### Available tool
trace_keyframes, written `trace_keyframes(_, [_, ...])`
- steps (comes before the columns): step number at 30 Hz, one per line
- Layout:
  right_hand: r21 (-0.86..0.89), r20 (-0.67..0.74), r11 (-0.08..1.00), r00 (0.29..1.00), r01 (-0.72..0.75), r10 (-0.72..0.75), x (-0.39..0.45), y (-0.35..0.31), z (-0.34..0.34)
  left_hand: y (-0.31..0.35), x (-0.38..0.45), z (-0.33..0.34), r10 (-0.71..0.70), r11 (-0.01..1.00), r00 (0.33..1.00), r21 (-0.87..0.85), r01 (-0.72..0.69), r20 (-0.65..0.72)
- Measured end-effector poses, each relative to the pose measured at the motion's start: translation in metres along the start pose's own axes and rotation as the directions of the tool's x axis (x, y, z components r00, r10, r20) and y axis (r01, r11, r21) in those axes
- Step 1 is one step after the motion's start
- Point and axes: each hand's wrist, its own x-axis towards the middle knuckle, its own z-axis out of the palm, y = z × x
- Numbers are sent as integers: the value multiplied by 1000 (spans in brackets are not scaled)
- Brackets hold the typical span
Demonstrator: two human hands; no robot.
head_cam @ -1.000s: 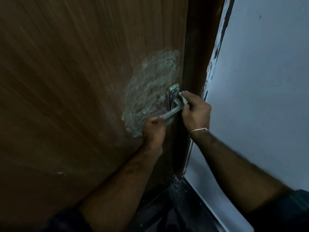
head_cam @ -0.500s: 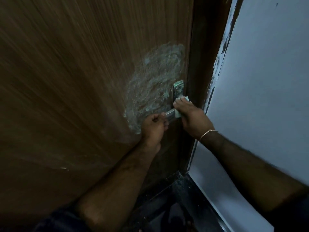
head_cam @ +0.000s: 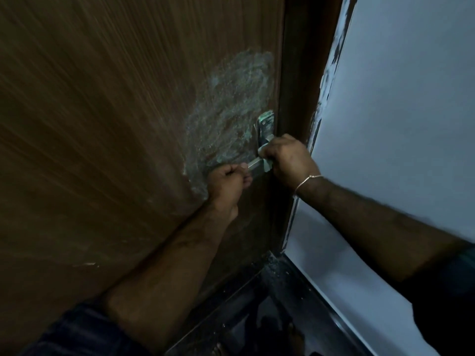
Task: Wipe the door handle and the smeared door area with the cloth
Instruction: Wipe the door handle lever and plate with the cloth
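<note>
Containers: I see none in this view.
Door (head_cam: 102, 124): brown wood grain, filling the left and centre of the view.
Smear (head_cam: 231, 109): pale, greenish-white patch on the door, just left of the handle plate, running from above the plate down to my left hand.
Handle (head_cam: 254, 164): metal lever below a plate (head_cam: 266, 127) near the door's right edge; only a short bare stretch of lever shows between my two hands.
Left hand (head_cam: 227, 185): fingers curled round the free end of the lever, thumb tip against the metal; it sits at the lower edge of the smear.
Right hand (head_cam: 288, 160): fingers curled round the lever near the plate, with the cloth under them.
Cloth (head_cam: 267, 164): pale, mostly hidden by my right fingers; a fold shows at the lever below my knuckles and another bit at the plate's lower part. It touches the handle, just right of the smear.
Bracelet (head_cam: 307, 182): thin, on my right wrist.
Frame (head_cam: 303, 73): dark wood strip right of the door.
Wall (head_cam: 411, 111): pale, right of the frame, paint chipped along the edge.
Floor (head_cam: 270, 304): dark, detail too dim to tell.
</note>
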Motion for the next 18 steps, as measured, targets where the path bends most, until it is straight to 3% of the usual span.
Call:
trace_keyframes(11, [85, 4, 995, 999, 52, -53, -12, -41, 23, 6, 0, -8, -138, 982, 990, -125, 139, 16])
trace_keyframes(13, [207, -53, 978, 999, 23, -12, -17, -44, 24, 5, 0, -8, -147, 979, 989, -139, 148, 17])
trace_keyframes(15, [456, -136, 887, 979, -71, 149, -24, -53, 27, 5, 2, -8, -163, 973, 986, -162, 167, 34])
trace_keyframes(18, [824, -21, 525, 915, -212, 402, -41, -71, 39, 7, 6, -11, -175, 977, 984, -116, 177, 31])
